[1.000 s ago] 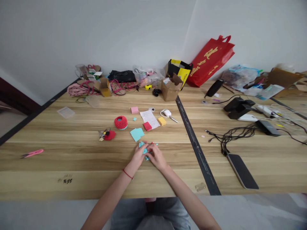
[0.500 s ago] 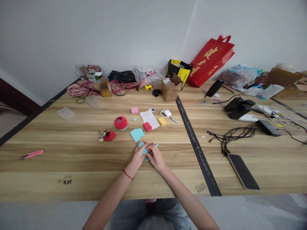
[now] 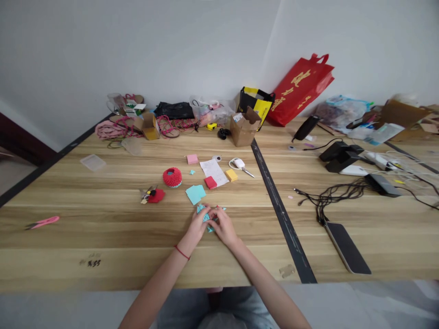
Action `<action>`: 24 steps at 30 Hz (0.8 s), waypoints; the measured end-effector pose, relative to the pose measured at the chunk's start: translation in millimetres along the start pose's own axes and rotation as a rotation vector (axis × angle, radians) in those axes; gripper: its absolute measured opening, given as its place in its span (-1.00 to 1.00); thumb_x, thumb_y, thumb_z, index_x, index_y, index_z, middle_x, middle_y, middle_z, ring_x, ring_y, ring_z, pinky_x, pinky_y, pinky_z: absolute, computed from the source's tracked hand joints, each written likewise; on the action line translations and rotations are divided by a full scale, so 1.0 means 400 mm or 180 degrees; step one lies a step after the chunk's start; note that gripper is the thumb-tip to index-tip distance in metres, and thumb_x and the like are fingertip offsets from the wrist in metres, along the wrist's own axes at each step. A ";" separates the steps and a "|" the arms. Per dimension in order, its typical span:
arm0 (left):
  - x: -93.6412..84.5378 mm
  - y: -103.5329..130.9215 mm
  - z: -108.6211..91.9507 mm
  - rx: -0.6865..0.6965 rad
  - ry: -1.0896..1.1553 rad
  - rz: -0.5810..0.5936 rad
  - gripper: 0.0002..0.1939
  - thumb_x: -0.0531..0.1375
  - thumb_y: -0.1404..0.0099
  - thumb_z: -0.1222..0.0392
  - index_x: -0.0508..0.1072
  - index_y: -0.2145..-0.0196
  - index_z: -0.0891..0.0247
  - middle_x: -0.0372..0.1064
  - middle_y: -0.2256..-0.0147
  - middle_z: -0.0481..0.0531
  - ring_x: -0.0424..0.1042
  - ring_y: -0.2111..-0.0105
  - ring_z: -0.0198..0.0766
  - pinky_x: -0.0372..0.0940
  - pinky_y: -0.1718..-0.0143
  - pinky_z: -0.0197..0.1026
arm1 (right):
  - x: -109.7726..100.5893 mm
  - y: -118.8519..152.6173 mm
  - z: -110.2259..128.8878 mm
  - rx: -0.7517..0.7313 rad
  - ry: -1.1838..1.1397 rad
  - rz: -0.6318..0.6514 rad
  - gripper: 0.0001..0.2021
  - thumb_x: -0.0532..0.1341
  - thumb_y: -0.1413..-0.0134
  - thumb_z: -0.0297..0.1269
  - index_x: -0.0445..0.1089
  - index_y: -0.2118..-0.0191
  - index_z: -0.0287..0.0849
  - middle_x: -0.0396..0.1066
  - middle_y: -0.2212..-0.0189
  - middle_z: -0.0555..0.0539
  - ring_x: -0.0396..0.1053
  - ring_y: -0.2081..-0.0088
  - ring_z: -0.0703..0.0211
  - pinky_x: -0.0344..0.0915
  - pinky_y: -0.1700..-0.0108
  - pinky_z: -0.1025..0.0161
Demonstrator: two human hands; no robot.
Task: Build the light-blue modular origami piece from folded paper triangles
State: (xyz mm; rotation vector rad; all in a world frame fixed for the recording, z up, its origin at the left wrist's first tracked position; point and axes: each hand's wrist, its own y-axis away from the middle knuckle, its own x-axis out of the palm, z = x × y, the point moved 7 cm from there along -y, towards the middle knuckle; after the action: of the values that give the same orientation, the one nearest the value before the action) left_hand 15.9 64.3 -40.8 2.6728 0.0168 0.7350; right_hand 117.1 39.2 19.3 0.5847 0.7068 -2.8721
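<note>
My left hand (image 3: 198,224) is closed around a light-blue folded-paper piece (image 3: 202,212) with pale stripes, just above the wood table. Against it, my right hand (image 3: 222,225) has its fingers bent in a pinch at the same piece; its fingertips partly hide what they grip. A bit of blue paper shows below the fingers, and small red and blue scraps (image 3: 224,209) peek out behind the right hand. Beyond the hands lie light-blue paper sheets (image 3: 195,194). Farther left sits a round red folded-paper bowl (image 3: 172,177) with a blue base.
Red (image 3: 211,182), yellow (image 3: 231,175) and pink paper stacks (image 3: 192,159) lie around a written sheet (image 3: 214,170). White-handled scissors (image 3: 242,165) are to their right. A pink-handled tool (image 3: 44,222) lies far left. Black cables (image 3: 325,201) and a dark slab (image 3: 348,247) occupy the right.
The hands stay together at the blue paper piece with almost no movement. The whole view has shifted very slightly.
</note>
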 end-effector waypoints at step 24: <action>-0.007 0.015 -0.137 0.2078 -0.2591 -0.0111 -0.47 0.26 -0.15 0.21 0.19 -0.05 0.21 0.29 0.08 0.12 0.33 0.07 -0.18 0.22 -0.02 -0.10 | -0.081 -0.011 -0.099 0.1050 -0.1527 -0.1029 -0.72 0.06 -0.18 -0.07 0.37 0.15 -0.12 0.43 0.35 -0.06 0.29 0.50 0.25 0.29 0.39 0.24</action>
State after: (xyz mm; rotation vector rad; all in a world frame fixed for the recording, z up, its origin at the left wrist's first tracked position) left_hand -14.1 77.4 3.5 3.3620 0.1059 -0.5060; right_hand 159.3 62.5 1.7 -0.2228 0.2726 -3.2575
